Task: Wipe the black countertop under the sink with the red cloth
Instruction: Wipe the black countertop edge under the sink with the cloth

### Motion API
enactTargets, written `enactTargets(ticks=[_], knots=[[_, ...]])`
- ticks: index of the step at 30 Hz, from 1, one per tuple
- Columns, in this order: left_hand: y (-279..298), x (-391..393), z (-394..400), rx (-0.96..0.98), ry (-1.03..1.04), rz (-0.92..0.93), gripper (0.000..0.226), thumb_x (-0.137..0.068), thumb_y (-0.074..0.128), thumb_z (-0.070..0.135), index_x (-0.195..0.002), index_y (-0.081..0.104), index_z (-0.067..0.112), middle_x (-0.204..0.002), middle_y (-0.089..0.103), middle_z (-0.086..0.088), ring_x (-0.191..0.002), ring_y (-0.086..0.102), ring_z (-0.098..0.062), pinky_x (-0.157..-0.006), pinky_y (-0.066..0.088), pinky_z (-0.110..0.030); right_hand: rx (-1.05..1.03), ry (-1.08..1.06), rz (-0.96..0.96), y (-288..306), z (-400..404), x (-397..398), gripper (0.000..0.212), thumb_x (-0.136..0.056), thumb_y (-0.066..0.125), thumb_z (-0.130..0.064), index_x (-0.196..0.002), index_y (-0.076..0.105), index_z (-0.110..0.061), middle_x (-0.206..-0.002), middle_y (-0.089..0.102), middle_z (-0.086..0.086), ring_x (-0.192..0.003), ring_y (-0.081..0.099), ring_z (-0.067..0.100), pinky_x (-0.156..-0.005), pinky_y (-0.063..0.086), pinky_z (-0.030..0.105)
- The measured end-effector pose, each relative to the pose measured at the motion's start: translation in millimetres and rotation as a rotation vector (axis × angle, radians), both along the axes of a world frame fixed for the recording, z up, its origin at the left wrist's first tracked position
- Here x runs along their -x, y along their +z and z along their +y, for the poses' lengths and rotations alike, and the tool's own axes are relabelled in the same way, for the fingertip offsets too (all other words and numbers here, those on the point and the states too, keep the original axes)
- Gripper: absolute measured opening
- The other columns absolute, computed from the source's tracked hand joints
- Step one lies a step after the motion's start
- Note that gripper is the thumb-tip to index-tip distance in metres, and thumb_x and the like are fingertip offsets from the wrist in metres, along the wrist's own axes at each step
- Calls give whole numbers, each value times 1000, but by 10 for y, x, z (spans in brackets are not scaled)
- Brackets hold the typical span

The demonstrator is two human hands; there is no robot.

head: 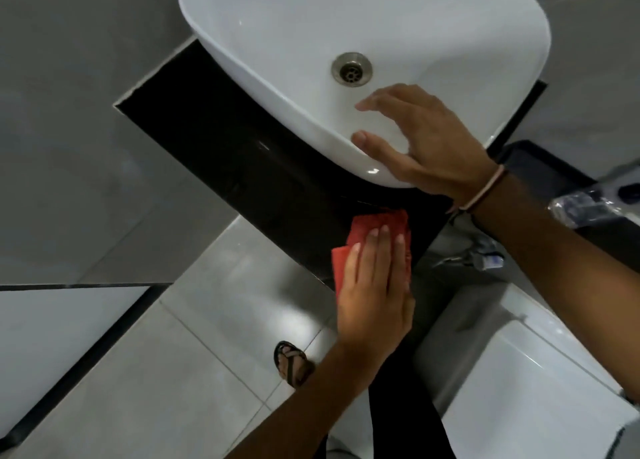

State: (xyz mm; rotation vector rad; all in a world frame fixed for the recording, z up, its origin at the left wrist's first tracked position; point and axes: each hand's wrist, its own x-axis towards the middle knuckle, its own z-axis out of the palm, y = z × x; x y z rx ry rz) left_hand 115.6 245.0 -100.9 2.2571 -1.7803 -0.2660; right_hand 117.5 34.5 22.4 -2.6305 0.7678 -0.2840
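Observation:
The black countertop (214, 136) runs diagonally under a white vessel sink (277, 43). A folded red cloth (381, 221) lies on the countertop's near end, just below the sink's front curve. My left hand (374, 292) lies flat on the cloth with fingers together, pressing it down and covering its lower part. My right hand (426, 143) rests on the sink's front rim, fingers spread, with its thumb and fingertips inside the basin. It holds nothing. A thread bracelet is on that wrist.
A metal drain (351, 69) sits in the basin. A dark tray (540, 167) with a plastic-wrapped item (585, 205) is at the right. A white fixture (519, 372) stands low right. My sandalled foot (292, 361) is on the tiled floor. Grey wall tiles border the countertop at left.

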Motion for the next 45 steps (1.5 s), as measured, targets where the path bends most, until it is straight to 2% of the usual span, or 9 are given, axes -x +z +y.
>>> enactTargets(ticks=[7, 15, 22, 27, 33, 36, 39, 42, 45], knots=[[99, -234, -663, -54, -317, -67, 58, -104, 27, 39, -156, 30, 15, -164, 35, -12, -155, 26, -27, -129, 18, -46, -23, -54, -10, 24, 2, 39, 58, -100, 44, -59, -136, 61, -17, -137, 63, 5, -127, 56, 22, -109, 44, 44], [19, -1532, -140, 58, -732, -174, 57, -105, 38, 39, -157, 29, 19, -167, 28, -9, -156, 23, -26, -127, 24, -50, 34, -77, -16, 78, 28, 77, 57, -97, 52, -56, -132, 63, -12, -132, 66, 6, -124, 60, 24, -108, 44, 40], [121, -2006, -174, -54, 35, -144, 60, -102, 31, 38, -158, 26, 16, -166, 28, -14, -155, 23, -32, -128, 14, -53, 8, -108, -50, 51, 48, 41, 58, -96, 52, -59, -128, 66, -13, -129, 67, 4, -119, 61, 24, -105, 45, 39], [-14, -800, 61, -20, 73, -85, 63, -101, 32, 37, -159, 23, 14, -167, 26, -13, -157, 19, -29, -129, 13, -50, 20, -135, -81, 53, 64, 29, 56, -97, 52, -58, -126, 66, -13, -126, 68, 5, -118, 61, 25, -106, 44, 41], [-35, -107, -25, -23, -313, -144, 71, -96, 40, 43, -159, 18, 17, -167, 28, -12, -157, 17, -25, -129, -8, -40, -51, -235, -435, 74, 157, 109, 37, -98, 60, -39, -115, 70, -8, -117, 69, 7, -111, 64, 23, -99, 47, 30], [9, -482, -112, 65, -625, -146, 62, -102, 38, 41, -158, 26, 16, -165, 33, -12, -156, 23, -26, -130, 15, -45, -21, -528, -845, -47, 354, 430, 26, -101, 59, -28, -108, 68, -5, -111, 67, 12, -110, 62, 25, -100, 49, 38], [201, -933, -169, 114, -776, -167, 72, -99, 45, 53, -157, 29, 12, -164, 31, -17, -154, 28, -30, -123, 33, -50, -74, -805, -852, -427, 700, 880, 22, -97, 66, -31, -108, 64, -12, -108, 63, 10, -103, 61, 25, -95, 51, 41], [415, -1066, -22, 32, -404, -142, 90, -86, 49, 74, -150, 41, 10, -154, 44, -19, -146, 40, -33, -113, 43, -51, -491, -813, -506, -820, 1051, 1139, 42, -83, 80, -39, -116, 62, -22, -115, 60, 2, -103, 61, 17, -86, 49, 12], [478, -850, 365, -59, 234, 176, 83, -74, 61, 78, -130, 48, 19, -129, 51, -4, -112, 57, -22, -84, 54, -38, -832, -823, -465, -1050, 1266, 1157, 48, -70, 90, -41, -104, 62, -23, -108, 71, 4, -97, 72, 19, -77, 56, 17]])
